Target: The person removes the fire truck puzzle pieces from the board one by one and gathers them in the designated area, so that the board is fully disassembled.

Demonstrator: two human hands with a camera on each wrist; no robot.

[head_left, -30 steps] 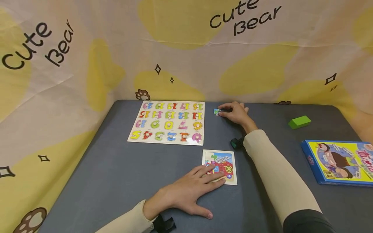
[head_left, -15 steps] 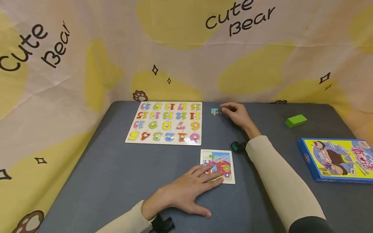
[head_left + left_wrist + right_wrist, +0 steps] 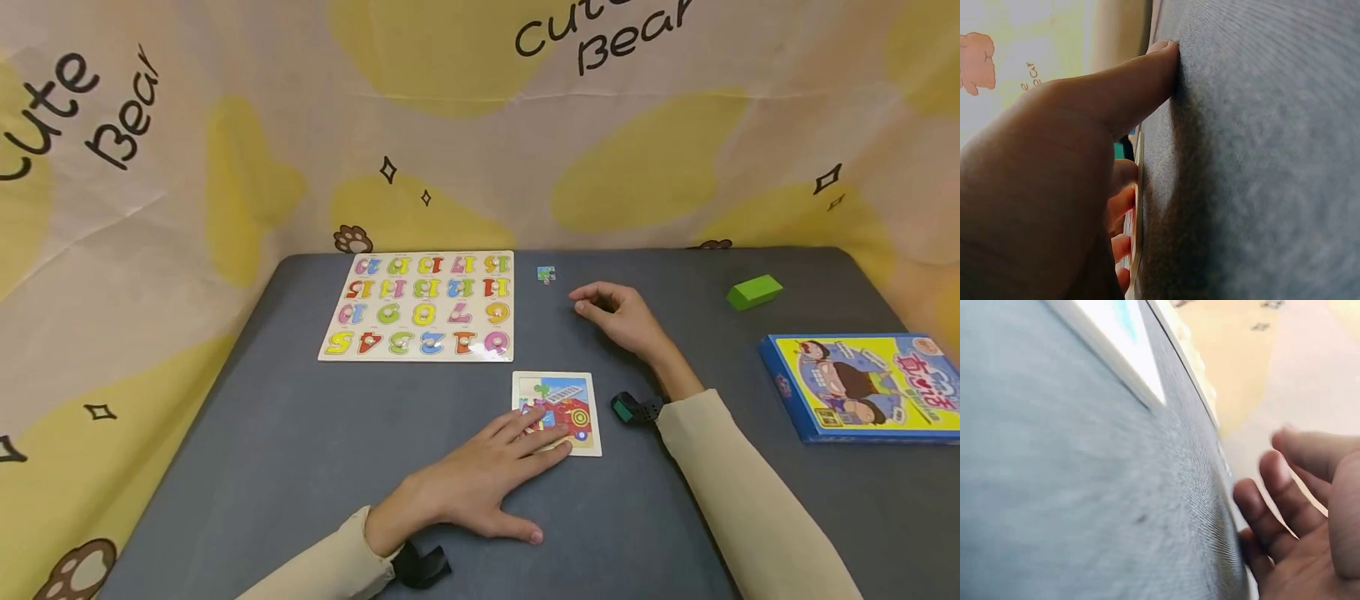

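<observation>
My left hand (image 3: 483, 479) lies spread over the lower left part of a small fire-truck jigsaw puzzle (image 3: 582, 400), its fingertips on the picture and its thumb on the table. In the left wrist view the thumb and fingertips touch down, with the puzzle's thin edge (image 3: 1140, 206) beside the fingers. Above the table, right of a small stack of puzzle pieces (image 3: 547, 274), hovers my right hand (image 3: 621, 318). Its fingers are loosely bent, and the right wrist view shows nothing between them. How many pieces lie there is too small to tell.
A number board (image 3: 420, 304) with coloured numerals lies at the back left of the grey table (image 3: 300, 467). At the right are a green block (image 3: 754, 292) and a blue and yellow box (image 3: 862, 387). A printed curtain (image 3: 450, 83) hangs behind the table.
My right hand has let go of the small puzzle pieces and drawn back from them, toward me and to the right. My left hand stays on the fire-truck puzzle.
</observation>
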